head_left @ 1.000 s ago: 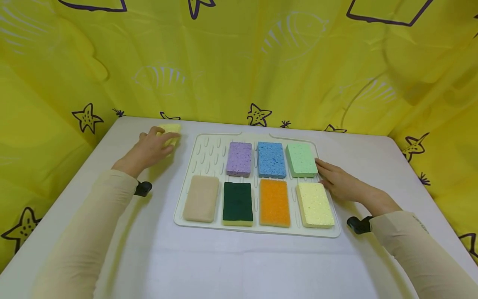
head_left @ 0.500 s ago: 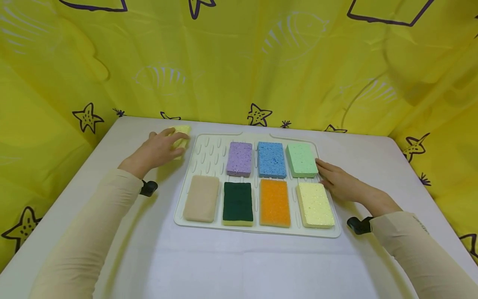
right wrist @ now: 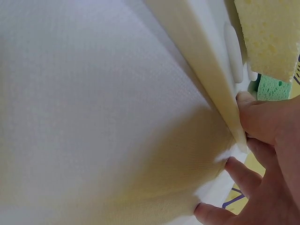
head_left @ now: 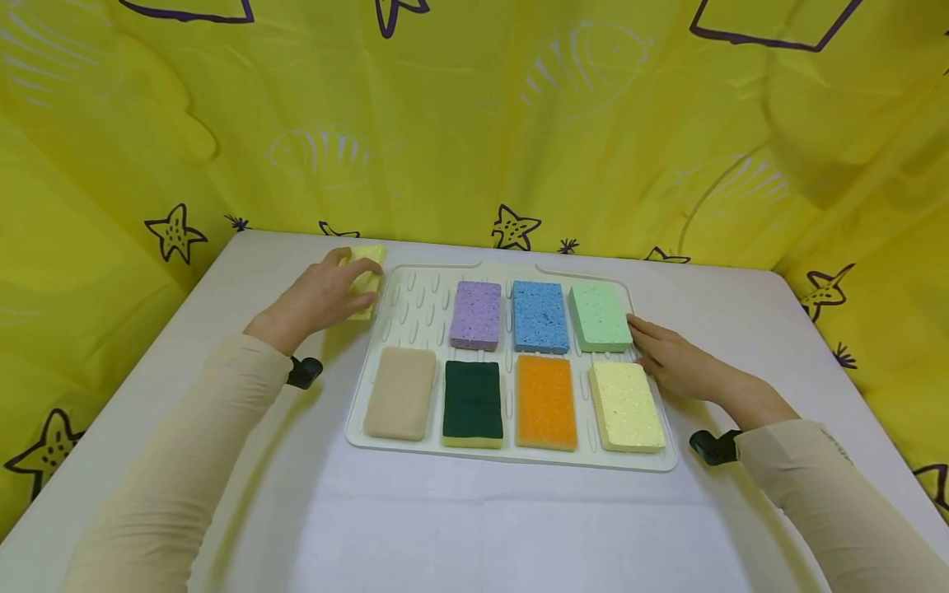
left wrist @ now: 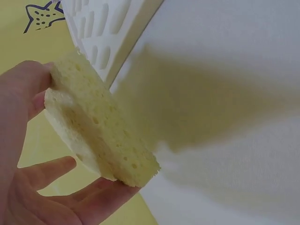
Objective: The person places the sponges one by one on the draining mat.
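Note:
My left hand (head_left: pixel 320 293) holds a pale yellow sponge (left wrist: pixel 105 117) by its edges, between thumb and fingertips. In the left wrist view the sponge is tilted, and its shadow falls on the white tabletop beside it. It is just off the upper left corner of a white ribbed tray (head_left: pixel 404 301). My right hand (head_left: pixel 678 362) lies against the tray's right edge with its fingers extended. In the right wrist view its thumb (right wrist: pixel 258 115) touches the tray rim and other fingertips reach the tabletop outside it.
In the tray's back row lie purple (head_left: pixel 475 315), blue (head_left: pixel 539 317) and light green (head_left: pixel 599 318) sponges. The front row has beige (head_left: pixel 400 394), dark green (head_left: pixel 472 401), orange (head_left: pixel 545 403) and pale yellow (head_left: pixel 626 408) ones. A yellow patterned curtain (head_left: pixel 445 123) hangs behind the table.
My left hand has carried the yellow sponge rightward, closer to the tray's upper left corner. The right hand and the tray have stayed in place.

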A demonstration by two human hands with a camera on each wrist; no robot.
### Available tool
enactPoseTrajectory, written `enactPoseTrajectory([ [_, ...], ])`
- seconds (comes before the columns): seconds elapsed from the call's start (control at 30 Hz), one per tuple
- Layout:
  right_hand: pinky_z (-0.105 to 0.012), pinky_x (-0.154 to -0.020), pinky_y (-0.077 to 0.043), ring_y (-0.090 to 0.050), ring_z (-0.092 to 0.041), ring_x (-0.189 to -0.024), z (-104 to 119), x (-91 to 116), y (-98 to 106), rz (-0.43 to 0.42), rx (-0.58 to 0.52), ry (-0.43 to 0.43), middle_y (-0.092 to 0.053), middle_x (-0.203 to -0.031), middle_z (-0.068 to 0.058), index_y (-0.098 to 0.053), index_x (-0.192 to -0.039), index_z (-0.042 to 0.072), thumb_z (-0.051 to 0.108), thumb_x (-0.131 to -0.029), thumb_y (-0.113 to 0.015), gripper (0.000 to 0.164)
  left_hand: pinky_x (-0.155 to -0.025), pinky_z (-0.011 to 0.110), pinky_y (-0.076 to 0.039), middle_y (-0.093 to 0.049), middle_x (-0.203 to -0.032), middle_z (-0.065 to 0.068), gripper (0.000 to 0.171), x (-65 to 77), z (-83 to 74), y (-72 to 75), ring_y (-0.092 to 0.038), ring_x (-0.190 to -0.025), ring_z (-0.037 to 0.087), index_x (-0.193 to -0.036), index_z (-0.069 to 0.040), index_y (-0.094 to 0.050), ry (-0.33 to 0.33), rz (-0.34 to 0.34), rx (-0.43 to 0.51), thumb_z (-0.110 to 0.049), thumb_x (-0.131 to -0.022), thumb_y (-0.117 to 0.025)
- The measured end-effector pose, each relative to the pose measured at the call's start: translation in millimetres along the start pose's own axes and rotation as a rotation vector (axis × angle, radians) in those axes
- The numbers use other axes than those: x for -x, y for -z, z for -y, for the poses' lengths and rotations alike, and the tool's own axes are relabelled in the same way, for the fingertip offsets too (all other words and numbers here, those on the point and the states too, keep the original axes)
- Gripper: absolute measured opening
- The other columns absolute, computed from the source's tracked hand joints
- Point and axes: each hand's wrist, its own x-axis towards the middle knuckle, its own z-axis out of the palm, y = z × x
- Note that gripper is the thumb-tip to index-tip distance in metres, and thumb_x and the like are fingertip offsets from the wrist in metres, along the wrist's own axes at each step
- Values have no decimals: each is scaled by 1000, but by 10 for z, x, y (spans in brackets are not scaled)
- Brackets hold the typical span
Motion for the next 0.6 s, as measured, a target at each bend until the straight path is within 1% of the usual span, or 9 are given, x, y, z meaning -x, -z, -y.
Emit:
enactPoseTrajectory([
  [0.1, -64, -110, -33, -33, -56, -137, 2, -1, 1, -2, -3, 4, -29, -151, -40, -34, -141, -22, 1, -97, -54, 54, -90, 70, -46, -28, -151, 37, 35, -6, -25, 4, -50, -110, 65, -130, -19, -56, 20, 15, 3, -29, -97, -59],
  [0.23, -64, -111, -32, -32, -56, -138, -5, -2, 3, 5, -6, -3, -28, -152, -39, -33, -142, -22, 1, -97, -53, 54, -81, 69, -47, -22, -156, 31, 35, -19, -62, 0, -43, -112, 63, -127, -22, -53, 56, 48, 16, -28, -93, -53],
  [0.33, -64, -111, -31, -31, -56, -139, -7, -4, 8, 12, -13, -12, -27, -153, -39, -32, -143, -21, 1, -98, -53, 55, -78, 66, -48, -20, -158, 30, 33, -32, -64, -18, -41, -111, 61, -124, -23, -52, 62, 48, 15, -28, -92, -51],
  [0.4, -64, -112, -31, -31, -56, -139, -3, -3, 13, 13, -17, -13, -26, -153, -39, -31, -143, -21, 1, -97, -53, 55, -78, 67, -48, -20, -158, 30, 29, -40, -61, -31, -40, -112, 62, -123, -22, -51, 55, 45, 17, -29, -94, -50],
  [0.43, -65, -112, -31, -30, -56, -139, -2, -3, 14, 14, -16, -14, -26, -153, -39, -31, -143, -21, 1, -97, -52, 55, -79, 67, -48, -20, -157, 31, 27, -46, -55, -40, -39, -114, 63, -122, -22, -51, 45, 44, 16, -30, -97, -50],
  [0.5, -65, -111, -31, -31, -56, -138, 1, -3, 16, 9, -11, -8, -27, -152, -39, -32, -142, -22, 1, -97, -53, 55, -87, 68, -45, -21, -157, 32, 24, -53, -57, -46, -36, -124, 64, -122, -20, -50, 24, 46, 19, -32, -101, -49],
  [0.6, -65, -110, -33, -33, -56, -137, 0, -3, 13, 2, 2, 0, -28, -151, -40, -33, -141, -22, 2, -98, -54, 54, -99, 69, -35, -24, -156, 34, 21, -61, -72, -46, -28, -138, 60, -120, -16, -49, -12, 48, 31, -29, -103, -49],
])
